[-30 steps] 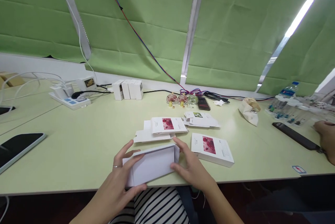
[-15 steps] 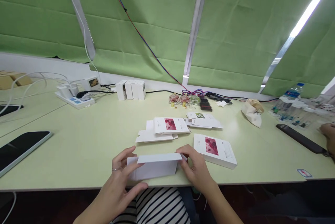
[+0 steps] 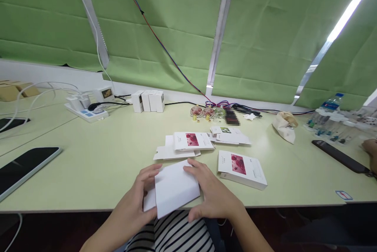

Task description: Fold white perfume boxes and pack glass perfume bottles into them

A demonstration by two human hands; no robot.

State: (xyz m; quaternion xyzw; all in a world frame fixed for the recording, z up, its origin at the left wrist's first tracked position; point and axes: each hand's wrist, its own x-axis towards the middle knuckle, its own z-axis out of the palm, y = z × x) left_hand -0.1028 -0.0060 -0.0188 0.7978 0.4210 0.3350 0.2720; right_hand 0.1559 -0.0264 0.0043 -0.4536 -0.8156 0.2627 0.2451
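**Plain white carton held at the table's near edge**

Just beyond the hands, on the pale table, lie flattened white cartons with a printed carton on top; a second printed carton lies beside the right hand. Behind them is a group of cartons with a green picture. Farther back stand three round glass bottles, next to a pixelated patch, and a row of small white boxes. A power strip and a smartphone are on the left. On the right are a crumpled bag, a blue-capped plastic bottle, clear containers, a long dark case and, at the frame's edge, another person's hand.

Both printed cartons bear a red picture and lines of text too small to read. A sticker by the table edge shows a red mark within a blue border.

The carton between the hands shows blank white faces, tilted, its near corner over striped clothing. The left hand clasps its left end, thumb in front. The right hand's fingers touch the upper right edge, thumb spread clear; whether that hand grips cannot be told.
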